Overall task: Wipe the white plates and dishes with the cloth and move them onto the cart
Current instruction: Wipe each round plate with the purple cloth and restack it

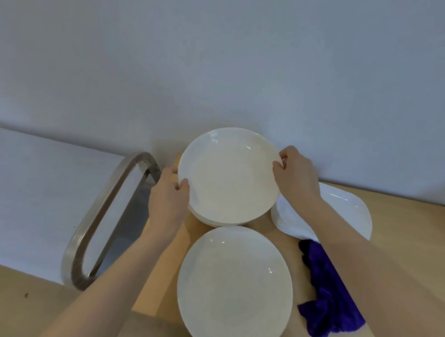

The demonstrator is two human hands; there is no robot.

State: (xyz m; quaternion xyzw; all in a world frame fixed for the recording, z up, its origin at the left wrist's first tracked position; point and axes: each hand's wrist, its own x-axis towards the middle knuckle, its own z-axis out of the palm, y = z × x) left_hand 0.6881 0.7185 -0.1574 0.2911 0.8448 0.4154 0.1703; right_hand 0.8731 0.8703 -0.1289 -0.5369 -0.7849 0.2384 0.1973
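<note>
A stack of round white plates stands at the back of the wooden table, close to the wall. My left hand grips its left rim and my right hand grips its right rim, thumbs on top. A second round white plate stack sits nearer to me. To the right lies a stack of white rectangular dishes, partly hidden by my right forearm. A purple cloth lies crumpled on the table under that forearm, held by neither hand. The cart, covered in white, stands to the left.
The cart's steel handle loop rises between the cart top and the wooden table. A plain wall runs right behind the plates. Brown floor shows at the lower left.
</note>
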